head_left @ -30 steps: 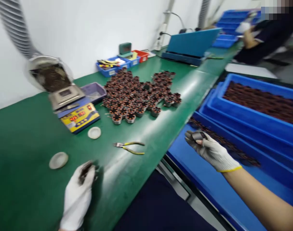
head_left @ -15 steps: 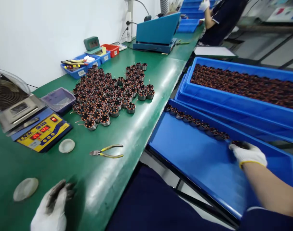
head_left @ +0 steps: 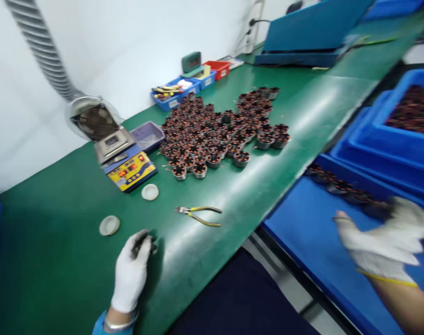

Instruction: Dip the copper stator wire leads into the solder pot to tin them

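My left hand [head_left: 131, 270], in a white glove with dark fingertips, rests low over the green bench with its fingers curled together. Whether anything sits between those fingers is hidden. Wire cutters [head_left: 198, 215] with yellow-and-black handles lie to its right, jaws pointing left. My right hand [head_left: 379, 244], also gloved and smeared by motion, is over a shallow blue tray [head_left: 302, 228]. Its thumb and fingers are spread, and I see nothing held in them. Beside it, a row of motor stators [head_left: 344, 188] with copper windings runs along the tray's far side.
Many more stators [head_left: 214, 160] are grouped on the bench. A yellow-and-blue soldering station [head_left: 133, 171], two pale round lids [head_left: 109, 225] [head_left: 149, 192] and a purple bin [head_left: 149, 135] stand left. Stacked blue crates [head_left: 379, 135] rise behind the tray.
The view has swung left, so the bench shows further right. My right hand has gone from closed around a stator at the row's end to spread fingers. The left hand stays curled.
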Tool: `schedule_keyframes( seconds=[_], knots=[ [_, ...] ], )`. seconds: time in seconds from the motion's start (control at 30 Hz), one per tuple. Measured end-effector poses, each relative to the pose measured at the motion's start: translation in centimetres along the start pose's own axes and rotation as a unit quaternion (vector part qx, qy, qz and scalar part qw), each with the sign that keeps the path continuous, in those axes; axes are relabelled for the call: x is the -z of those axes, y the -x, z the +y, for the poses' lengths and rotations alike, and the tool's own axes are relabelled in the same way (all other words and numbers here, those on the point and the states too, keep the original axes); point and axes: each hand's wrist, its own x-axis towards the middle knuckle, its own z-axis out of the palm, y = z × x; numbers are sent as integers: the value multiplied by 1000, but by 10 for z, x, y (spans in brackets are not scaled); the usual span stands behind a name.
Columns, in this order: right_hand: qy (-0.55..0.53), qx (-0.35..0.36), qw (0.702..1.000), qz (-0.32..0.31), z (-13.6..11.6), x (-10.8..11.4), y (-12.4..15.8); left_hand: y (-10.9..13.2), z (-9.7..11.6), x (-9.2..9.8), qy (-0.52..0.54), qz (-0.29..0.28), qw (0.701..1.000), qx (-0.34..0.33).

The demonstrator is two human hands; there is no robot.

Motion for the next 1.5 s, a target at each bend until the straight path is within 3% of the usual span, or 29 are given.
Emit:
schedule_keyframes(
  seconds=[0.07, 0.17, 0.27, 0.33, 0.43, 0.53, 0.6, 0.7, 0.77, 0.87, 0.93, 1.0, 1.13, 1.17, 1.33, 1.4, 1.5],
  knots=[
    [-112, 201, 970, -84, -71, -12, -8, 2, 2, -2, 23, -4, 1000, -7],
    [-180, 452, 858, -166, -173, -27, -15, 5, 1, -2, 43, -18, 999, -11],
    [-149, 562, 790, -194, -244, -46, -12, 6, -4, -2, 35, -34, 999, -24],
    [-84, 596, 775, -194, -268, -57, -8, 5, -8, -1, 14, -38, 998, -40],
    [-53, 594, 785, -170, -276, -65, 1, 5, -11, -1, -1, -46, 998, -50],
    [-174, 596, 765, -171, -276, -47, 24, 10, -8, -5, 71, -52, 996, -19],
    [-283, 603, 720, -192, -281, -22, 50, 17, -4, -10, 175, -84, 981, 26],
    [-396, 629, 633, -216, -295, 17, 89, 27, -1, -21, 322, -157, 929, 95],
    [-443, 617, 596, -259, -302, 30, 105, 31, -3, -25, 349, -136, 919, 126],
    [-472, 524, 608, -365, -306, 27, 115, 32, -6, -22, 320, -68, 933, 152],
    [-466, 486, 631, -385, -306, 18, 117, 31, -5, -17, 292, -37, 947, 132],
    [-461, 519, 627, -353, -305, 13, 117, 29, -4, -11, 262, 3, 961, 91],
    [-487, 621, 528, -314, -305, 24, 109, 28, -2, -7, 249, 54, 963, 85],
    [-496, 625, 518, -309, -307, 29, 107, 28, -1, -7, 255, 57, 961, 85],
    [-448, 654, 584, -174, -326, 47, 110, 32, 3, -8, 257, 54, 965, -13],
    [-439, 675, 572, -159, -329, 50, 119, 33, 5, -7, 266, 46, 963, -13],
    [-468, 685, 523, -199, -318, 48, 122, 32, 7, -5, 307, 43, 948, 73]
  ],
)
